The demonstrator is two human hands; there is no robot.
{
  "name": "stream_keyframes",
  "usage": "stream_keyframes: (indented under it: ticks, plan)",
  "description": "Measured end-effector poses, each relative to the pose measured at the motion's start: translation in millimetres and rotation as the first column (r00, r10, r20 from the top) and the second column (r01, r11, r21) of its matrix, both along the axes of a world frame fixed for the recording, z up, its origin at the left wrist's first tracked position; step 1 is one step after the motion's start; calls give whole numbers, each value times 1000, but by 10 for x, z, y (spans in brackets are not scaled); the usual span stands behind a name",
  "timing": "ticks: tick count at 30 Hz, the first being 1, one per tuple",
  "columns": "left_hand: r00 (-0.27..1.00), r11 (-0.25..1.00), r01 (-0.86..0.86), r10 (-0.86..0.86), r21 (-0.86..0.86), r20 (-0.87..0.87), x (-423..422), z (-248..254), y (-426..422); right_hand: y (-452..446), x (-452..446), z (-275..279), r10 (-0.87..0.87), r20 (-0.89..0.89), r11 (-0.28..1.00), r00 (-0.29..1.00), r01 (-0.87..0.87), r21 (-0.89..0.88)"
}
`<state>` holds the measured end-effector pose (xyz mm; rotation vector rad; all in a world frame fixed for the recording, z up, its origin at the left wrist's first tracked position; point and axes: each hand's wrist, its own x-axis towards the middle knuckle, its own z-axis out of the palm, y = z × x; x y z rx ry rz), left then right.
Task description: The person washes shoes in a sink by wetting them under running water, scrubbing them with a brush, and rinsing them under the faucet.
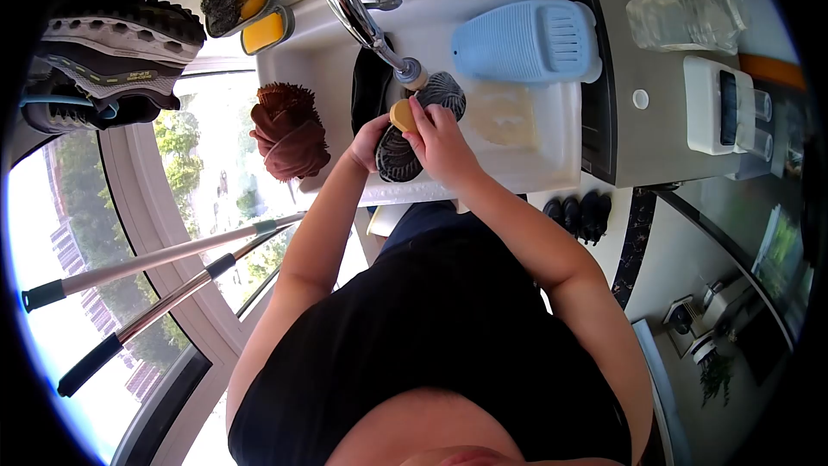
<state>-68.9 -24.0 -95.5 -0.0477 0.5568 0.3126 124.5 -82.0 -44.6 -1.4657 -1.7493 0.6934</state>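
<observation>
A dark shoe (398, 158), its ridged sole facing up, is held over the white sink under the faucet (412, 72). My left hand (368, 141) grips its left side. In my right hand (442, 143) is a yellowish block (402, 116), perhaps soap, pressed against the middle of the sole. Another black shoe (370, 86) lies just beyond my left hand in the sink. The fingertips of my left hand are partly hidden behind the shoe.
A blue washboard (524, 41) lies in the sink (567, 142). Brown crumpled cloth (290, 131) sits on the left edge, with yellow sponges (262, 31) behind it. Shoes (121, 60) are at upper left, two poles (164, 262) at left. Clear plastic containers (681, 17) stand at right.
</observation>
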Motion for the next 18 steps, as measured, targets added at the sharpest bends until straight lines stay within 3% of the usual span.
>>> stream_keyframes:
  ticks: [4,8,10,12,13,15,18]
  plan:
    - [984,999,25,-17,40,-175,141,-64,112,-118,-28,173,83,3,996,997,-83,11]
    - [995,999,-50,51,18,-85,280,-93,157,-346,23,263,213,22,976,977,-214,35]
    - [988,1000,-18,20,11,-150,290,1,166,-334,121,228,243,65,967,968,-247,58]
    - [967,997,59,-68,-45,-246,245,62,127,-189,252,34,125,-45,992,991,-125,9]
    - [994,996,66,-71,-56,-84,180,-37,81,-102,334,-113,78,-64,997,995,-77,20]
    - [979,997,75,-79,-30,-189,234,25,4,29,483,-383,30,-85,997,996,-24,67]
    - [969,993,119,-122,-25,-214,199,161,-53,173,677,-729,-26,-35,1000,999,27,17]
